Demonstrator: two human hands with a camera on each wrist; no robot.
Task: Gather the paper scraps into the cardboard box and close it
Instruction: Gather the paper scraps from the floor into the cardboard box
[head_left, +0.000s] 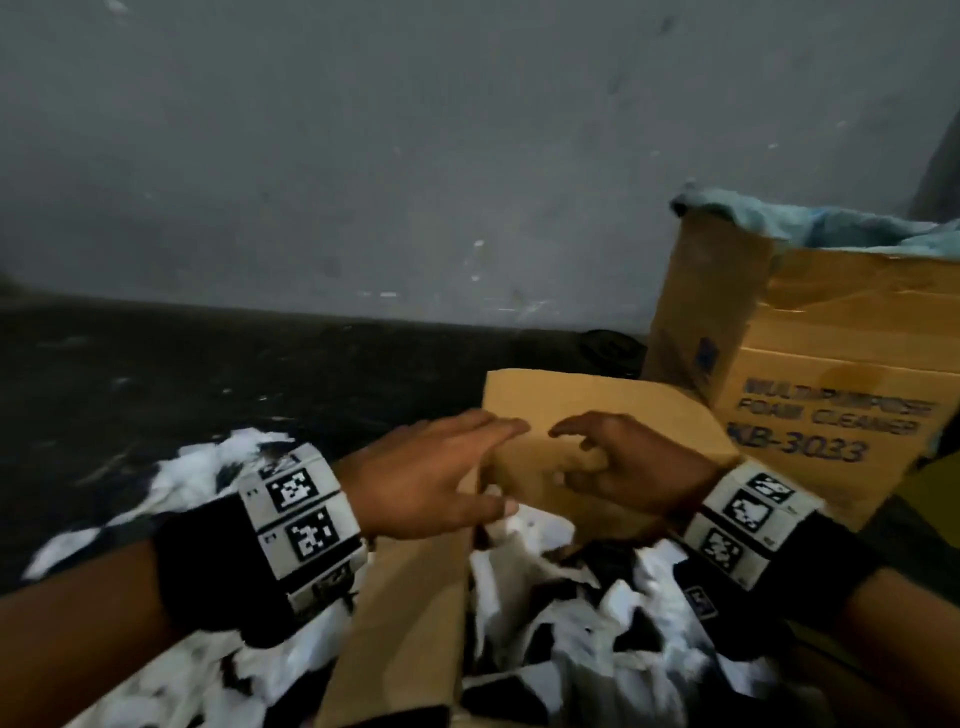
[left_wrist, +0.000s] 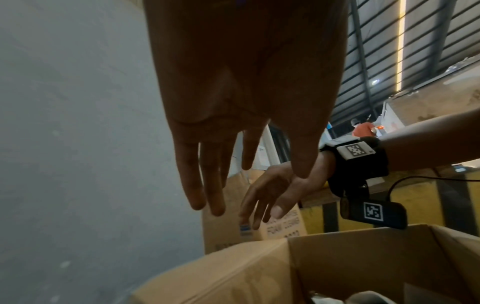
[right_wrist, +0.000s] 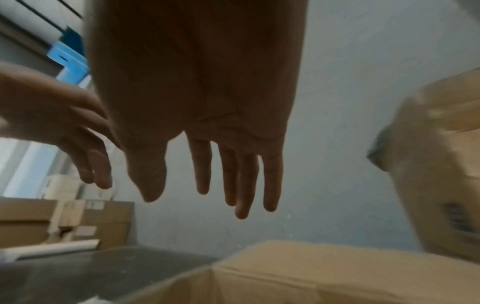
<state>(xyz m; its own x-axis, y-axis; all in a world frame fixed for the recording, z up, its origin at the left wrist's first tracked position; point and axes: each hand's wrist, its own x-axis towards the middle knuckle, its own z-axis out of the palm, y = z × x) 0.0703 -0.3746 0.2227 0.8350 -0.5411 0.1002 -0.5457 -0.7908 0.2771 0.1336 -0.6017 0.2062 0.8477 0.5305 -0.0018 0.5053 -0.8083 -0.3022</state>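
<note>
- Head view: nearest me, the open cardboard box (head_left: 410, 613) sits on the floor (head_left: 156, 374), its near flap tilted and white paper scraps (head_left: 639, 623) heaped inside it.
- More white scraps lie outside the box to its left, on the dark floor under my left forearm.
- Both wrists carry bands with black-and-white square markers.
- Above the box, my left hand (head_left: 431, 473) reaches in with fingers straight and close together, thumb apart, holding nothing; the fingertips are at the edge of the far flap (head_left: 597, 415), though I cannot tell whether they touch it.
- My right hand (head_left: 634, 467) faces it from the other side, fingers loosely bent over the same flap; in the head view contact cannot be confirmed.
- The left wrist view shows my left hand's fingers (left_wrist: 207, 185) hanging straight above the box rim, with the right hand beyond them, its fingers spread and holding nothing.
- The right wrist view, blurred, shows my right hand's fingers (right_wrist: 244, 185) extended and relaxed above the cardboard.
- Just beyond the far flap, to the right, stands a second carton (head_left: 831, 364) printed "FOAM CLEANER", with pale blue material (head_left: 831, 223) spilling over its top.
- A grey wall (head_left: 415, 156) closes the scene behind.
</note>
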